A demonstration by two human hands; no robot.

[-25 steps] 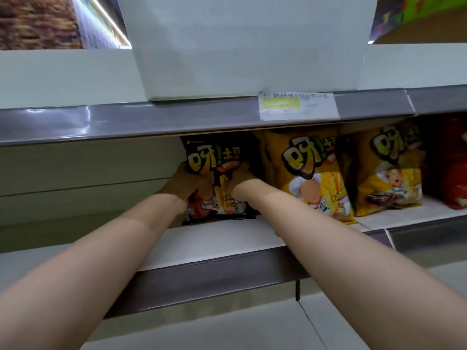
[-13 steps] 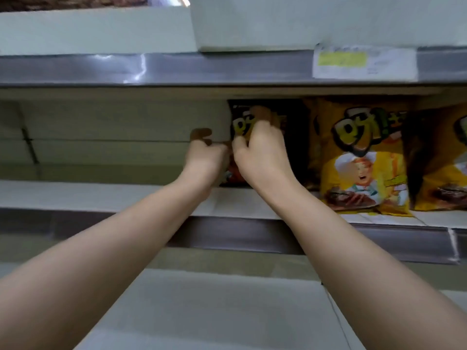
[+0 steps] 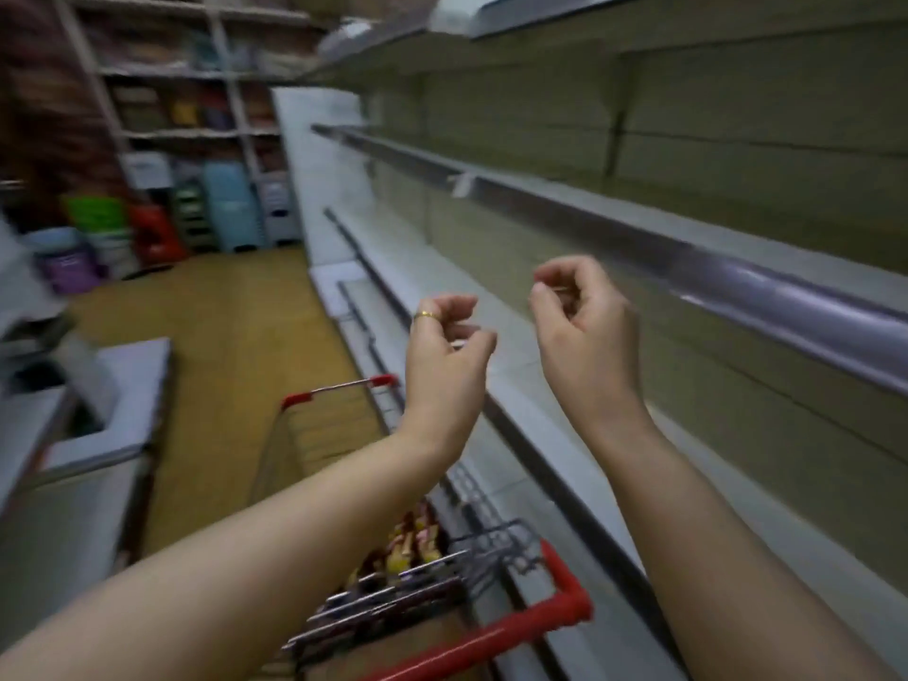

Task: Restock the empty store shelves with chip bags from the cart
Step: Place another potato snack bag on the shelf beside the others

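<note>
Two hands hang raised in the air beside the shelves (image 3: pixel 589 223), neither touching anything; the left hand (image 3: pixel 449 351) is released, its fingers loosely curled toward the palm with nothing in them, and it wears a gold ring (image 3: pixel 423 315) on one finger; the right hand (image 3: pixel 587 331), just beside it and a little higher, is equally relaxed, fingers bent loosely, grasping nothing; both forearms reach up from the bottom of the view

Below the arms stands the cart (image 3: pixel 491 636), a wire basket with a red handle near the person and red corners on its far rim; it sits close against the foot of the shelving; the chip bags (image 3: pixel 408 548) lie inside the cart, a cluster of yellow and red packs seen past the left forearm, partly hidden by that arm and the wire, too blurred to count

The shelves run along the right side in tiers with pale boards and grey front rails; a yellowish floor (image 3: pixel 231 336) stretches down the aisle; a white counter (image 3: pixel 98 435) stands on the left; at the far end, blurred back shelving (image 3: pixel 196 115) holds goods, with coloured plastic tubs (image 3: pixel 96 213) and pale blue stools (image 3: pixel 228 204) on the floor below it
</note>
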